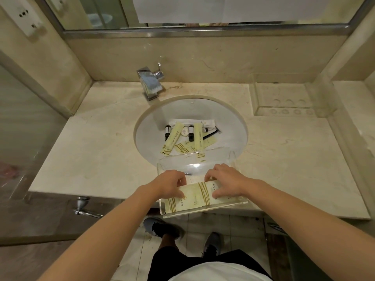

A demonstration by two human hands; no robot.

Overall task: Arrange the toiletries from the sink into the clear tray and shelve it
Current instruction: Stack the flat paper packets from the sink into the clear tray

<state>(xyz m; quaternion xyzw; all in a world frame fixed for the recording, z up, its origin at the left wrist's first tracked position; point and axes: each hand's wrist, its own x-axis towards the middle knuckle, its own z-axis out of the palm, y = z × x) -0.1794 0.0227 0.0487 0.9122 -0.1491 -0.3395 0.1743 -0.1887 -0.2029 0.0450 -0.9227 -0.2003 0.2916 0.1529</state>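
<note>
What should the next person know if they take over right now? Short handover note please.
Left hand: fingers down on the yellow packets in the clear tray, pressing or straightening them.
Right hand: likewise on the packets' right end; grip unclear.
Tray sits at the counter's front edge, overhanging the sink.
Done: a few flat packets are laid in the tray's near end.
Left: the sink holds more packets, two small black-capped bottles, a round soap, a white tube and a dark comb-like item. Then shelve the tray.
</note>
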